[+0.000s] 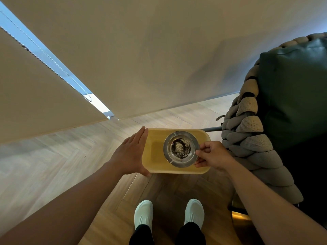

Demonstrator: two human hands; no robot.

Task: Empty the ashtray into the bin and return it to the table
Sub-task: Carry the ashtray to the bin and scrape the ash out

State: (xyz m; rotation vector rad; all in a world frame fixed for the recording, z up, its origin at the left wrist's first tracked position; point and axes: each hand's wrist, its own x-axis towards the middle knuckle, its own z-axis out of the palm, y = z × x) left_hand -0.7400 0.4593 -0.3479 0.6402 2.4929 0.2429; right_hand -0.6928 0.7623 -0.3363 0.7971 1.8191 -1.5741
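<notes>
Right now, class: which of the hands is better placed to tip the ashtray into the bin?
Right hand: it already grips the ashtray rim above the bin; left hand steadies the bin.

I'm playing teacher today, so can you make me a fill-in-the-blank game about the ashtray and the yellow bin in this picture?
1. The ashtray is held by the person's ____ hand.
2. The ashtray hangs over the open yellow ____.
3. The left hand lies flat against the bin's ____ side.
4. The ashtray is upright, so the ash is still ____ it.

Missing words: right; bin; left; inside
</notes>
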